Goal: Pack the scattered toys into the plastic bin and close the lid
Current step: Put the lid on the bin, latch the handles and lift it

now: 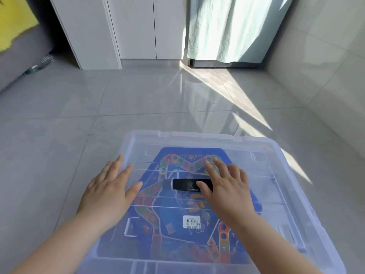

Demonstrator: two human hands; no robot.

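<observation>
A clear plastic bin (pixel 308 194) stands on the tiled floor in front of me with its translucent lid (pixel 197 136) lying on top. Through the lid shows a blue toy box (pixel 177 214) with a colourful track picture and a white price sticker (pixel 192 221). A black handle (pixel 185 184) sits in the lid's middle. My left hand (pixel 107 192) lies flat, fingers spread, on the lid's left edge. My right hand (pixel 227 186) rests flat on the lid's centre, thumb on the black handle. Neither hand holds anything.
Grey floor tiles (pixel 98 107) stretch ahead. White cabinet doors (pixel 136 26) and a pale curtain (pixel 227 28) stand at the back. A tiled wall (pixel 325 66) runs along the right. A grey sofa edge (pixel 17 62) and a plastic bottle (pixel 42 64) lie at the far left.
</observation>
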